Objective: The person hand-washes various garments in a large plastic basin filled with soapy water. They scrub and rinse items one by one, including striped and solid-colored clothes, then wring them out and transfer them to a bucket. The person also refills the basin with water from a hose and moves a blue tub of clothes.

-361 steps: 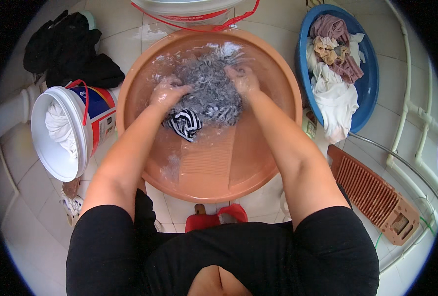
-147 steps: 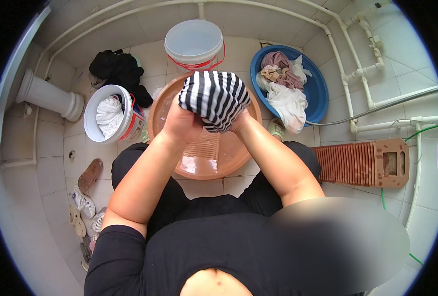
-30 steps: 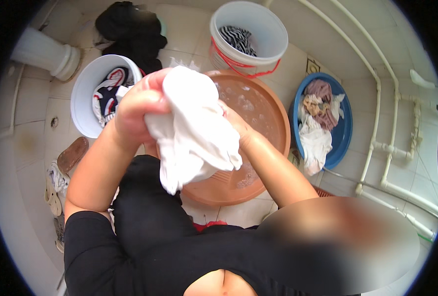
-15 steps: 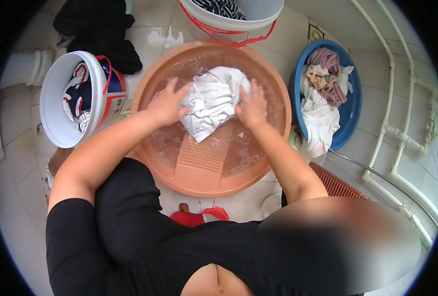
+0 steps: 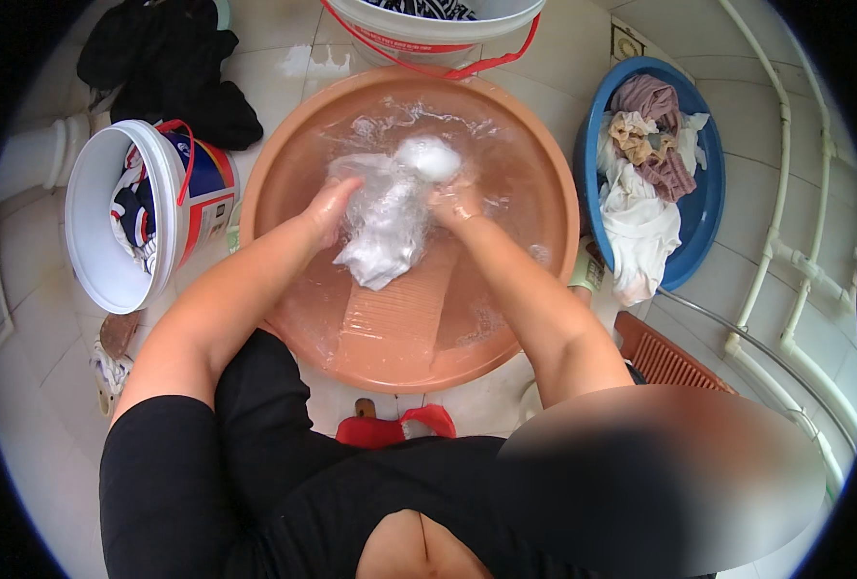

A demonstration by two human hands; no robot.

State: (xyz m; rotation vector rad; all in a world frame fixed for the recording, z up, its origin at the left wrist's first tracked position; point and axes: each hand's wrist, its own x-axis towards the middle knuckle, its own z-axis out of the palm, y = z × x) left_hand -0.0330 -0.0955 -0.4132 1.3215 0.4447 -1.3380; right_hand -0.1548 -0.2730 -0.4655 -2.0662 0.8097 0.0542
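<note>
A wet white garment [image 5: 382, 236] lies bunched in the water of a large round orange-brown basin [image 5: 288, 333], partly sunk, with one puffed-up bulge standing above the surface. At its left edge my left hand [image 5: 332, 208] is closed on the cloth, thumb uppermost and the other fingers largely hidden. My right hand [image 5: 455, 201] grips the garment's right side, just below the bulge, its fingertips blurred by water. Toward me from the cloth, a ribbed washboard slope [image 5: 394, 314] is moulded into the basin.
On the left, a white bucket [image 5: 78, 217] with dark and white clothes lies tipped beside black clothing [image 5: 163, 72]. Another bucket [image 5: 419, 43] with a red handle stands beyond the basin. At right are a blue tub [image 5: 703, 232] of laundry, a brown ribbed board [image 5: 674, 354] and wall pipes [image 5: 774, 193].
Both hands, spread at the garment's sides before, have drawn closer together and gone down into the water with it. The garment is now wetter and more bunched, and the water is splashing.
</note>
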